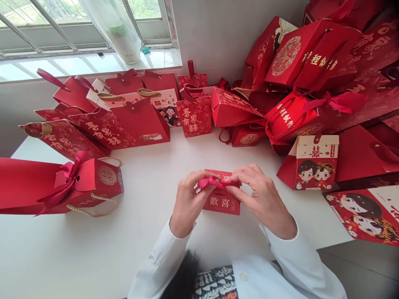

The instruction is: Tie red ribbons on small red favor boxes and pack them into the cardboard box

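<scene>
A small red gift box point(222, 203) with pale printed characters lies on the white table in front of me. Across its top runs a dark pink ribbon point(213, 181), looped like a bow. My left hand point(190, 199) pinches the ribbon's left loop between thumb and fingers. On the other side, my right hand point(258, 191) grips the ribbon's right part, thumb below and fingers above. Both hands are over the box, and the fingers cover parts of the ribbon and the box's upper edge.
Several red gift bags point(134, 120) stand along the back left. Red boxes point(311, 58) are piled high at the right. A ribboned red box point(93, 178) sits at the left on the white table point(149, 232). A vase point(120, 37) stands on the windowsill.
</scene>
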The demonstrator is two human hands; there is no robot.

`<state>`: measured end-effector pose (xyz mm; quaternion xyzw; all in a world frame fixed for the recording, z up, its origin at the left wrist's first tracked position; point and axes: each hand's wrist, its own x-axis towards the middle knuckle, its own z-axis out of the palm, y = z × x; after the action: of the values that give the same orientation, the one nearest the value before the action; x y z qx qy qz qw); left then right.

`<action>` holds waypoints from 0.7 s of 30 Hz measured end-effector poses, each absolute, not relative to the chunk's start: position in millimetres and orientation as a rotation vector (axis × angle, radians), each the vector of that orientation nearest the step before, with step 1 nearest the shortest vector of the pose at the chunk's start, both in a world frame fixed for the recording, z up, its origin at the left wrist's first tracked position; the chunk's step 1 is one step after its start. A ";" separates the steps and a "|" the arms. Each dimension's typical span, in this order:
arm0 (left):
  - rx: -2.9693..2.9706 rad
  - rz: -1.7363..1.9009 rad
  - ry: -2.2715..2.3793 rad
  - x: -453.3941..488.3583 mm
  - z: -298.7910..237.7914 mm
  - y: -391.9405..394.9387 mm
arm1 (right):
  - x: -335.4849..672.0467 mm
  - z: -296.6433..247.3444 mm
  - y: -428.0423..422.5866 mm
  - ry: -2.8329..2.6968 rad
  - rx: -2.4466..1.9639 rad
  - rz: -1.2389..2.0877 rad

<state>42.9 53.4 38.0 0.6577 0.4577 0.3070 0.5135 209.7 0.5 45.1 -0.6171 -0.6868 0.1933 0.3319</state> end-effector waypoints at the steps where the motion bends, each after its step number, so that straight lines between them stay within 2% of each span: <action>1: 1.556 0.753 1.125 43.7 36.5 52.4 | 207.6 45.5 -2.9 -1.778 -1.632 0.497; 5: 1.598 0.753 1.218 47.9 33.1 47.8 | 199.7 49.5 -17.7 -1.785 -1.682 0.446; 11: 1.742 0.704 1.334 55.6 35.0 43.0 | 188.3 56.4 -28.1 -1.933 -1.698 0.192; 17: 1.749 0.712 1.314 55.2 36.8 40.4 | 189.1 52.8 -33.2 -1.822 -1.775 0.353; 21: 1.698 0.726 1.197 49.9 40.4 41.7 | 195.6 52.0 -33.9 -1.735 -1.819 0.275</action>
<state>49.9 41.7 40.4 0.6878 0.4847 0.2939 0.4535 195.6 -33.9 52.0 -0.6857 -0.6543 0.1038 0.3015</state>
